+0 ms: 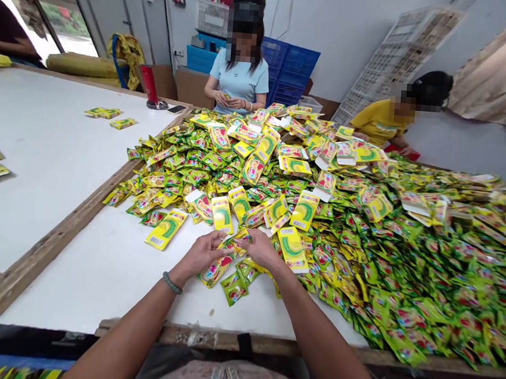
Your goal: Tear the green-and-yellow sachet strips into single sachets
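Observation:
My left hand (202, 254), with a dark beaded bracelet at the wrist, and my right hand (262, 250) meet over the white table near its front edge. Between their fingertips is a small yellow-green packet (239, 236), partly covered by the fingers. Just below my left hand lies a yellow carton (219, 268) with a red and green print. Green sachets (234, 287) rest on the table under my hands. Flat yellow cartons (166, 229) lie to the left, and another carton (293, 248) sits right of my right hand.
A large heap of green sachets (413, 272) with yellow cartons on top covers the middle and right. A wooden strip (60, 235) divides off the left table surface. Opposite, a person in light blue (239, 77) handles a small item; another in yellow (383, 121) leans at the right.

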### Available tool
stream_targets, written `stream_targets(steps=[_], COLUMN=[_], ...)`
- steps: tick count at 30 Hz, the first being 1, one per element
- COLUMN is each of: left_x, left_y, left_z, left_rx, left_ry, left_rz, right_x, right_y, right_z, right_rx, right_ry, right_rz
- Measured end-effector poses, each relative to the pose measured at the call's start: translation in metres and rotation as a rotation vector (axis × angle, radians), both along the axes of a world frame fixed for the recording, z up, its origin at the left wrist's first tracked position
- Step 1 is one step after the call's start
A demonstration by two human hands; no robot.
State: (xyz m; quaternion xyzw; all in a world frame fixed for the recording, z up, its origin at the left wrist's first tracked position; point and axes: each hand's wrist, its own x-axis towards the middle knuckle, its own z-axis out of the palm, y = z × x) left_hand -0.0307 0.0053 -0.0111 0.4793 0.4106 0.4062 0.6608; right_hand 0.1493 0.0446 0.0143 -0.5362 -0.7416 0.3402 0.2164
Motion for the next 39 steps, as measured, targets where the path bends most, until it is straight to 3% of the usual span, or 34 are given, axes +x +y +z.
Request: stream_targets(steps=[5,8,12,17,22,26,31,34,36,39], left_x=[-0.001,-0.004,-0.001,0.002,0.001,0.001,0.005,-0.002,-0.025,-0.091], left_y=[-0.007,-0.01,-0.011,-0.008,-0.004,-0.005,-0.009,-0.01,-0.011,-0.017], left_z=[0.009,0.01,0.007,0.007,0.007,0.008,0.013,0.021,0.032,0.054], left_rx=[0.036,-0.053,-0.099,-0.133,-0.088,0.002,-0.077,-0.051,-0.065,-0.118], left_ry=[-0.006,-0.093,-0.096,-0.065,0.026,0.035,-0.036,0.065,0.22,0.443], left_rz=[-0.183,-0.278,-0.187,-0.168,-0.067,-0.144,-0.167,-0.106,-0.002,0.368], right_x=[-0.004,-0.002,-0.002,-0.01,-0.013,-0.017,-0.026,-0.029,-0.023,0.004], right_y=[-0.002,-0.001,-0.002,-0.015,-0.03,-0.034,-0.038,-0.042,-0.043,-0.04], right_z=[0.001,-0.003,-0.009,-0.008,0.003,0.009,0.011,0.013,0.016,0.016], right_rx=[0.178,0.226,0.261,0.224,0.233,0.186,0.144,0.109,0.093,0.113], right_ry=[-0.011,0.114,0.211,0.212,0.216,0.093,0.262,0.287,0.363,0.469], right_rz=[0.086,-0.032,-0.211,-0.12,-0.079,0.102,-0.057,0.009,-0.006,-0.196])
